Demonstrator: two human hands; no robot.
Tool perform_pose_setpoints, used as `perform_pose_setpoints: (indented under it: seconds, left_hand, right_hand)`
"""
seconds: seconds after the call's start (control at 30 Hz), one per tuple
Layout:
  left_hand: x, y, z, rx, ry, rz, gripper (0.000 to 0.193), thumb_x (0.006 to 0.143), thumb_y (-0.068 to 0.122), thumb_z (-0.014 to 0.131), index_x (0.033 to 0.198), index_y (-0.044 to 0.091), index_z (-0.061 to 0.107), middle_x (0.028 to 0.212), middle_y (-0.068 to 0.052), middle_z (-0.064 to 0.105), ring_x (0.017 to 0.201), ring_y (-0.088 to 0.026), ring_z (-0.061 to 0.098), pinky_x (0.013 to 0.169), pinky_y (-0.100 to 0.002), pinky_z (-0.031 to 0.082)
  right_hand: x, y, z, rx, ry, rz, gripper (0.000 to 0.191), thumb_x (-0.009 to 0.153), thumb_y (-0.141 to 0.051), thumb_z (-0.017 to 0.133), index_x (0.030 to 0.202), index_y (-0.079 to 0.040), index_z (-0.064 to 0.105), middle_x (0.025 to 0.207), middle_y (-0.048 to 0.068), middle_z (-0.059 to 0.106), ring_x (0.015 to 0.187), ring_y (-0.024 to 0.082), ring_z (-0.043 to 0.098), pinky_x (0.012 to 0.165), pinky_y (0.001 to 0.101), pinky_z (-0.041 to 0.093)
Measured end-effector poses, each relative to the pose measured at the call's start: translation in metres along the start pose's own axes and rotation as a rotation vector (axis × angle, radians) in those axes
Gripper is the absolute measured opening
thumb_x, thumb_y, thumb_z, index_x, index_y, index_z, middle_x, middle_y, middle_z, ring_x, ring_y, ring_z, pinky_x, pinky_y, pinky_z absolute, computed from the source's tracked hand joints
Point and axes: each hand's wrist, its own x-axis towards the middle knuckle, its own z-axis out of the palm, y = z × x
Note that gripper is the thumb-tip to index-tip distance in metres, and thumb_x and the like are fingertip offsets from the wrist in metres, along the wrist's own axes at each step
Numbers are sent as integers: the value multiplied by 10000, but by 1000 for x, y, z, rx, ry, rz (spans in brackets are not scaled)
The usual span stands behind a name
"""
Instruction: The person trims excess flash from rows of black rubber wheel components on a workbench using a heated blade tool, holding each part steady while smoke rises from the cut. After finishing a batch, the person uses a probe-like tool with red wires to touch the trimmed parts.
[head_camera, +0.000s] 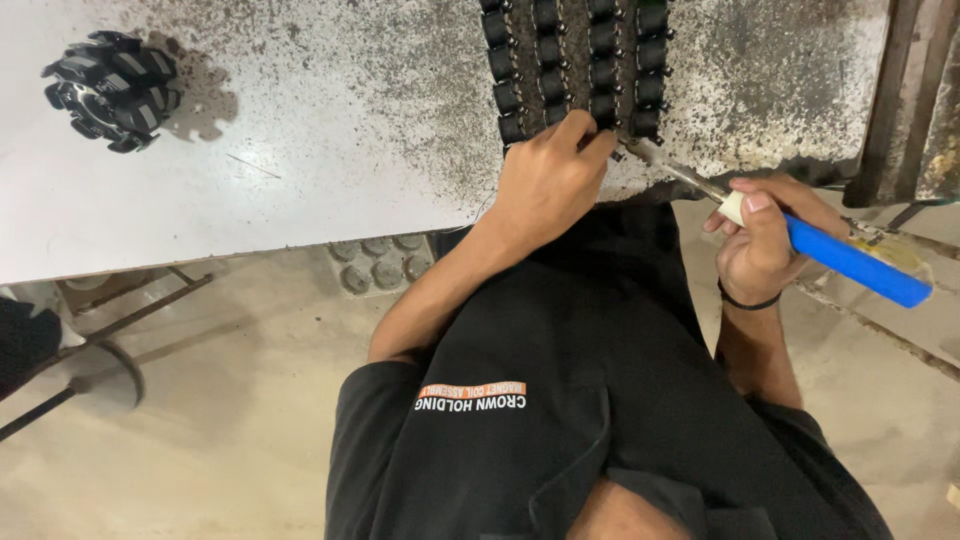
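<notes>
Fingers (585, 130) of our left hand (545, 185) are pressed together, pinching the near edge of the black roller strip (575, 60) on the table (300, 150). Fingers (765, 215) of our right hand (760, 245) are curled around the blue-handled screwdriver (850, 262); its metal tip meets the strip just right of the left fingertips. We note a black toothed wheel (112, 90) well apart, far left of both.

Rows of coils (575, 60) sit on the bench (300, 150) ahead, a wheel-shaped part (112, 90) far left, screwdriver (800, 240) at right.
</notes>
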Motion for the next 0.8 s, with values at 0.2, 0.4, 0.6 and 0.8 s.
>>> perform_pose_setpoints:
  seconds: [0.2,0.4,0.6,0.8]
  left_hand:
    - [-4,3,-2,-47,21,9,234,860,44,713,1094,38,705,1032,-81,574,839,-260,708,667,-384,590]
    - [-4,0,0,-66,9,1,232,896,26,699,1128,23,709,1045,-91,582,843,-274,707,693,-385,600]
    - [-1,-1,1,-51,2,-15,180,890,48,707,1069,57,721,1011,-80,605,746,-281,703,624,-403,578]
    - [-1,-3,2,-23,-22,-23,213,851,19,685,1054,63,728,1003,-69,629,732,-287,703,607,-406,575]
  right_hand:
    - [0,2,3,86,136,115,211,1018,-140,666,1082,60,650,924,199,677,579,213,535,534,343,516]
    - [-5,1,3,41,141,121,224,1020,-146,663,1058,74,665,891,186,662,550,197,513,535,336,519]
    - [-3,-4,0,-27,68,2,239,1029,-137,664,1042,101,682,839,176,639,571,222,564,533,329,517]
    - [0,-1,5,38,91,-46,229,1007,-128,672,1064,94,665,883,187,657,592,227,572,524,332,523]
